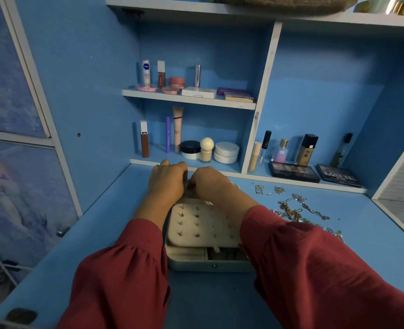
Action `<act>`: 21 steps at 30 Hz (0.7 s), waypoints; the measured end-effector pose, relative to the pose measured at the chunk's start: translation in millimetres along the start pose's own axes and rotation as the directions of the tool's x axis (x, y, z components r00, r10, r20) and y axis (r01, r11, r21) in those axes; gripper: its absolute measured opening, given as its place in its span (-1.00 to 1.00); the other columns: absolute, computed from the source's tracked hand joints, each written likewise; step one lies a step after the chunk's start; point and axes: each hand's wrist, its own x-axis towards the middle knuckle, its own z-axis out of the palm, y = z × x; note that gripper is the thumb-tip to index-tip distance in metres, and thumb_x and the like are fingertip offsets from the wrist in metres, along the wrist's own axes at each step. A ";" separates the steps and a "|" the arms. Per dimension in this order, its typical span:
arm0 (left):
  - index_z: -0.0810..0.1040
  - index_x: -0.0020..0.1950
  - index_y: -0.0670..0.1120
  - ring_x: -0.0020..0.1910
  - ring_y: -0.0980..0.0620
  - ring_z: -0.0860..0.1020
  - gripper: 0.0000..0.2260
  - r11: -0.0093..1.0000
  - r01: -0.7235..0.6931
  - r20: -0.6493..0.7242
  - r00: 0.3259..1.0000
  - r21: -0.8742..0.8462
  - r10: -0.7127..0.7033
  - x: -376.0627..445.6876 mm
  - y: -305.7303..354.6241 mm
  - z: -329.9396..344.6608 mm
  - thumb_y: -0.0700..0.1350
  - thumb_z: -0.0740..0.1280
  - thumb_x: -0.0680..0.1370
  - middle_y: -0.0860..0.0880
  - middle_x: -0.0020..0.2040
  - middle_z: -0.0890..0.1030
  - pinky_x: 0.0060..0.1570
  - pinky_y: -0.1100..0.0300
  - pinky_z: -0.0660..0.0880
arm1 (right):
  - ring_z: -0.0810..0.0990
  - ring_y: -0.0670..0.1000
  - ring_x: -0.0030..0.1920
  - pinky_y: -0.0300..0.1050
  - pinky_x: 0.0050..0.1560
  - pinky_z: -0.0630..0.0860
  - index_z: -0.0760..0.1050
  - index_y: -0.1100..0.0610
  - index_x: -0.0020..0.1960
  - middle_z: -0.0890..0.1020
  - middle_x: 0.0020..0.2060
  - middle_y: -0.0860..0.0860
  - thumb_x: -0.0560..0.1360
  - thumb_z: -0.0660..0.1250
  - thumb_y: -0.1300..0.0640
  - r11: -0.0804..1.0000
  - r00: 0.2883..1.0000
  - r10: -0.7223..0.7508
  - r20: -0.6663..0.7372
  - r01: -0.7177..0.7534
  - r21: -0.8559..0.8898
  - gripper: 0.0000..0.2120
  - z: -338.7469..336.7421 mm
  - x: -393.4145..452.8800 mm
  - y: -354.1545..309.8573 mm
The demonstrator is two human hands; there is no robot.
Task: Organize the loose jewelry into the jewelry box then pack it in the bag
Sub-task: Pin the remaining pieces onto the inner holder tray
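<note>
An open jewelry box (210, 263) sits on the blue desk, pale blue outside and cream inside. Its earring panel (203, 225) is studded with several earrings. Both hands reach over the box's far end, fingers curled and meeting there. My left hand (166, 182) and my right hand (210, 186) appear to pinch something small between them; what it is stays hidden. Loose jewelry (291, 210), gold and silver chains, lies in a scatter on the desk to the right of the box. No bag can be made out with certainty.
Cosmetics line the shelves behind: jars and tubes (196, 148), bottles (284, 150), two eyeshadow palettes (314, 174). A brown woven thing (279, 3) lies on the top shelf. A cabinet door (18, 162) stands at the left.
</note>
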 end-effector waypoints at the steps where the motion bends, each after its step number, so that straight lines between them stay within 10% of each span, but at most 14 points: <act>1: 0.49 0.08 -0.05 0.08 -0.17 0.40 -0.84 1.000 0.003 0.016 1.000 0.005 -0.003 0.1 -0.3 -0.8 -0.24 0.21 0.56 -0.13 0.01 0.41 -0.12 0.13 0.34 | 0.52 0.03 -0.05 -0.12 -0.01 0.50 0.56 0.07 0.23 0.60 0.09 0.05 0.56 0.24 0.18 1.000 1.000 -0.010 -0.003 0.010 0.000 -0.73 -0.2 -0.9 0.0; 16: 0.64 -0.16 0.24 0.07 -0.08 0.39 -0.75 0.998 0.014 0.300 0.954 -0.055 0.003 1.1 -26.1 -16.4 -0.14 0.30 0.42 0.02 0.13 0.49 -0.02 0.14 0.37 | 0.56 0.00 -0.05 -0.11 0.10 0.52 0.64 0.14 0.12 0.65 0.02 0.05 0.52 0.35 0.04 0.974 0.999 -0.020 0.040 0.011 0.226 -0.74 -17.8 -41.6 11.3; 21: 0.62 -0.09 0.01 0.08 -0.01 0.28 -0.79 0.997 0.063 0.401 0.915 -0.048 -0.039 -3.4 -23.7 -18.4 -0.05 0.24 0.38 0.04 0.14 0.49 -0.02 0.14 0.33 | 0.54 -0.01 0.03 -0.17 0.06 0.45 0.63 0.11 0.13 0.63 0.07 0.02 0.51 0.37 0.03 0.969 0.996 -0.088 0.033 0.078 0.236 -0.75 -13.5 -48.7 10.7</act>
